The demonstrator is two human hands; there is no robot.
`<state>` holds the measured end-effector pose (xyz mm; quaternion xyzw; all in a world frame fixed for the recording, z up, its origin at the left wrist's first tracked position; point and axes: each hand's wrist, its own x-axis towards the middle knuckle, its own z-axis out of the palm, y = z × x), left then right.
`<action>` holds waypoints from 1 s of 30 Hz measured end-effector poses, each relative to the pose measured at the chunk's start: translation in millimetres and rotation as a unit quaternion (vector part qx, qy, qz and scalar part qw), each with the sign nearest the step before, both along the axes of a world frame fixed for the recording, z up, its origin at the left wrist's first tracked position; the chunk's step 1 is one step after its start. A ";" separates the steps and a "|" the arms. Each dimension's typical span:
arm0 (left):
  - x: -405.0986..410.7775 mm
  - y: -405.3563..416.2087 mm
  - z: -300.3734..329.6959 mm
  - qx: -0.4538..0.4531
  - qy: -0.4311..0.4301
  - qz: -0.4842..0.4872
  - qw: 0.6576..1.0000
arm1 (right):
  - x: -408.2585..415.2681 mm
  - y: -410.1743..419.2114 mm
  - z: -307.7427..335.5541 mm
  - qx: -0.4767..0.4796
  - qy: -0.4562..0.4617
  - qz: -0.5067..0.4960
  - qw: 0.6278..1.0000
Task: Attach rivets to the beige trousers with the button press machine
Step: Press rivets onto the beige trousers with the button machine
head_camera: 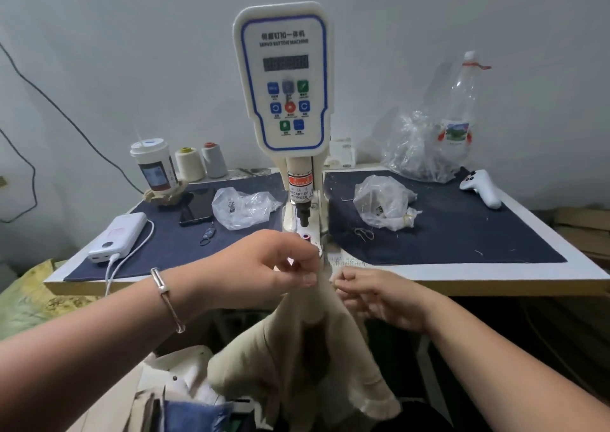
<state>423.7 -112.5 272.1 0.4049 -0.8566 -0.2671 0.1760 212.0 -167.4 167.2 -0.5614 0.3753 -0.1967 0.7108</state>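
The beige cotton trousers (307, 359) hang in front of the tabletop's (495, 271) near edge, their upper edge lifted to the base of the white button press machine (284, 78). The left hand (264, 268), with a thin silver bangle (166, 296) on its wrist, pinches the top of the fabric between thumb and curled fingers just below the machine's black punch head (303, 215). The right hand (373, 294) sits just beside it on the other side of the fabric ridge, fingers curled in and gripping the cloth. A small pink-ringed die (307, 236) shows on the machine's base, right above the left hand's knuckles.

A dark blue cloth (445, 230) covers the tabletop. To the left of the machine lie a crumpled clear plastic bag (244, 208), a black phone (197, 207), a white power bank (118, 236) with a white cable, and a lidded paper cup (154, 164); behind them stand a cream thread cone (189, 164) and a grey thread cone (214, 160). To the right lie another clear plastic bag of small parts (384, 202), a larger bag (416, 147) against the wall, an empty clear plastic bottle (458, 111), and a white game controller (482, 187).
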 end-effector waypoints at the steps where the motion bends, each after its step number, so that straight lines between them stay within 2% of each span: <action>1: -2.6 6.1 1.9 -0.003 -0.011 -0.003 1.000 | 0.4 2.9 -3.6 0.029 0.032 0.024 0.999; 3: -6.2 17.3 2.4 0.001 -0.025 -0.005 1.000 | 3.9 11.9 -8.2 0.063 0.099 0.084 0.990; 5: -7.5 27.0 0.3 0.006 -0.026 -0.006 1.000 | 9.4 19.6 -13.2 0.024 0.146 0.134 0.980; 8: -6.8 38.5 -2.4 0.018 -0.013 -0.001 1.000 | 18.8 28.1 -19.8 -0.069 0.136 0.160 0.975; 12: -1.4 45.7 -4.2 0.043 0.005 0.047 0.998 | 22.8 38.2 -28.0 -0.013 0.125 0.178 0.976; 14: 1.6 49.9 -3.6 0.079 0.032 0.051 0.995 | 17.1 38.9 -21.6 -0.004 0.093 0.143 0.985; 17: 8.8 58.2 -2.6 0.151 0.066 0.028 0.986 | 8.0 32.1 2.8 0.017 -0.038 0.058 0.997; 19: 13.2 63.7 2.4 0.178 0.141 0.030 0.973 | 1.9 27.0 25.2 0.015 -0.117 0.028 0.993; 21: 19.5 61.0 11.1 0.174 0.249 0.086 0.949 | -1.8 27.9 50.8 -0.014 -0.140 0.042 0.989; 22: 22.9 57.1 14.9 0.156 0.275 0.125 0.940 | -3.0 29.5 62.9 -0.033 -0.138 0.058 0.988; 23: 24.8 53.4 18.2 0.129 0.264 0.161 0.942 | -3.6 31.4 74.4 -0.054 -0.133 0.076 0.987; 25: 22.5 49.1 19.5 0.092 0.170 0.177 0.965 | -3.9 34.9 95.4 -0.094 -0.145 0.108 0.979; 27: 13.9 48.6 14.3 0.095 0.096 0.117 0.984 | -3.1 38.8 114.8 -0.141 -0.171 0.134 0.966; 30: -10.6 47.6 5.1 0.113 0.086 0.037 0.989 | -3.5 43.7 139.3 -0.165 -0.238 0.157 0.944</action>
